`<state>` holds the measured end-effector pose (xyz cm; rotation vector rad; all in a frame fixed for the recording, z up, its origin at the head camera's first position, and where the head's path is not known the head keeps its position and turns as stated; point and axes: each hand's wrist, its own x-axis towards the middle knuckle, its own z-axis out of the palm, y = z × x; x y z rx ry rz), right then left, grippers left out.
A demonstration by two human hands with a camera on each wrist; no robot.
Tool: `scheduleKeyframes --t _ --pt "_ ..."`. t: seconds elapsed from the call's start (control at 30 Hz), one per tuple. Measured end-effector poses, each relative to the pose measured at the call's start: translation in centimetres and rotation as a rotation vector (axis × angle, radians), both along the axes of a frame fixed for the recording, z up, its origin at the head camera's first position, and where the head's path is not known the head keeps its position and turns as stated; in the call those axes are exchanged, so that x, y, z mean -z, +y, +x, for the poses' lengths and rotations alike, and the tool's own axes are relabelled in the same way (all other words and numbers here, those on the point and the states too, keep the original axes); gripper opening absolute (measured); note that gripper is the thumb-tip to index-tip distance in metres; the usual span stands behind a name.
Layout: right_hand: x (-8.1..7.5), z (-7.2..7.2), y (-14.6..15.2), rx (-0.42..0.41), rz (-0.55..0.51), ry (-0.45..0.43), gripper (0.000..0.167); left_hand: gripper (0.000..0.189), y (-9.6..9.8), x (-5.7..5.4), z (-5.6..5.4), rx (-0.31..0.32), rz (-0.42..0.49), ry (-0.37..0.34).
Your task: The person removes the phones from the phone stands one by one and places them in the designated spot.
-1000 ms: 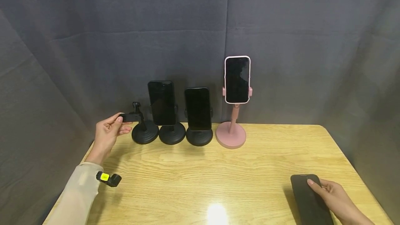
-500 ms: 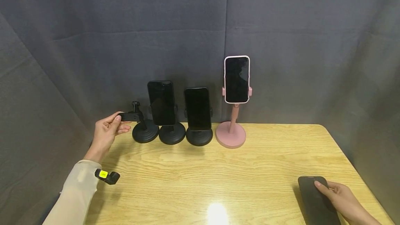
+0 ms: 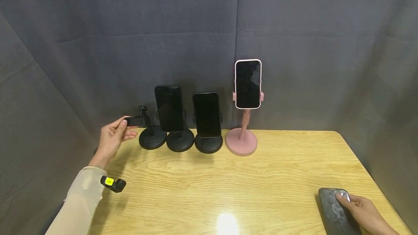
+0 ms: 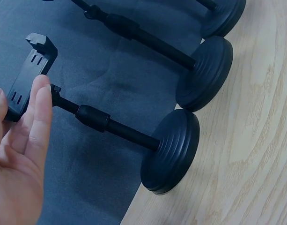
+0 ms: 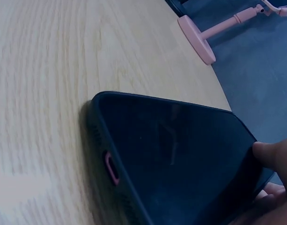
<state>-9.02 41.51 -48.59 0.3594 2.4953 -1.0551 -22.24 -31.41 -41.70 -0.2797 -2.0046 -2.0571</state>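
At the far left of the table, my left hand (image 3: pixel 111 137) pinches the end of the clamp (image 3: pixel 136 121) on a black phone stand (image 3: pixel 152 139). In the left wrist view this clamp (image 4: pixel 31 75) holds no phone, and the stand's round base (image 4: pixel 171 152) rests at the table's back edge. Low on the right, my right hand (image 3: pixel 362 211) grips a black phone (image 3: pixel 337 211) by its side, thumb on the screen. The right wrist view shows the phone (image 5: pixel 176 150) screen up over the wood, with a pink-rimmed port in its bottom edge.
Two black stands hold dark phones, a left phone (image 3: pixel 169 108) and a right phone (image 3: pixel 207 114). Beside them a pink stand (image 3: pixel 241 141) holds a white-framed phone (image 3: pixel 248 83). A grey curtain (image 3: pixel 310 64) hangs behind the wooden table (image 3: pixel 261 184).
My right hand has moved the phone to the right and slightly nearer me, and its screen now catches a reflection. The left hand stays almost still on the clamp.
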Motion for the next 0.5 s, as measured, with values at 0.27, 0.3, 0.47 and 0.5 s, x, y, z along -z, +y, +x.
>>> scheduleKeyframes --t 0.27,0.3,0.47,0.5 --pt "0.64 -0.01 0.84 0.025 -0.007 -0.032 0.081 0.034 -0.09 -0.04 -0.22 -0.003 -0.006 -0.025" --pt "0.68 -0.02 0.85 0.034 -0.023 -0.032 0.079 0.035 -0.1 -0.07 -0.28 -0.005 -0.008 -0.027" --pt "0.78 -0.28 0.55 0.088 -0.122 -0.015 0.067 0.041 -0.14 -0.27 -0.39 -0.017 -0.023 -0.053" --pt "0.8 -0.36 0.53 0.088 -0.126 -0.015 0.067 0.042 -0.13 -0.29 -0.38 -0.018 -0.023 -0.062"
